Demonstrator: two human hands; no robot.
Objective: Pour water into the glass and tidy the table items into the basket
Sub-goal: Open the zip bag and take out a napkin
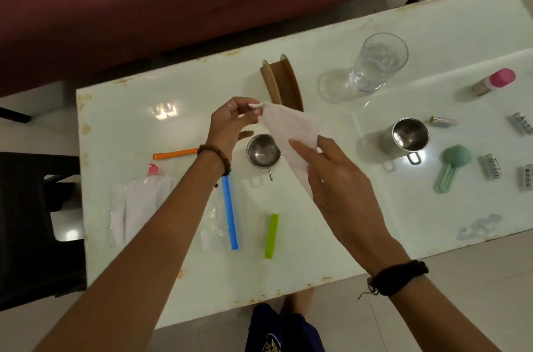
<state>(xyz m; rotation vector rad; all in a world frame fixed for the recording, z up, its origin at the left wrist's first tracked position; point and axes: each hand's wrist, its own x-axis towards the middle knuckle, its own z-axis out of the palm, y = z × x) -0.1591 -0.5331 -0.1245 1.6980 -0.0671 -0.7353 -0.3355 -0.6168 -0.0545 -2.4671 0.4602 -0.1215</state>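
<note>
Step in hand: tidying. The left hand (230, 123) pinches the upper corner of a white cloth (291, 135); the right hand (337, 178) grips its lower edge, the cloth stretched between them above the desk (375, 236). The glass (375, 63) stands at the far side, apparently holding water, so pouring appears done. Likely next: fold the cloth and set it in the brown holder (281, 83) just beyond, probably the basket.

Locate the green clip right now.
Head view: the green clip lies on the table near its front edge, right of the blue sealing stick, below the small steel cup.
</note>
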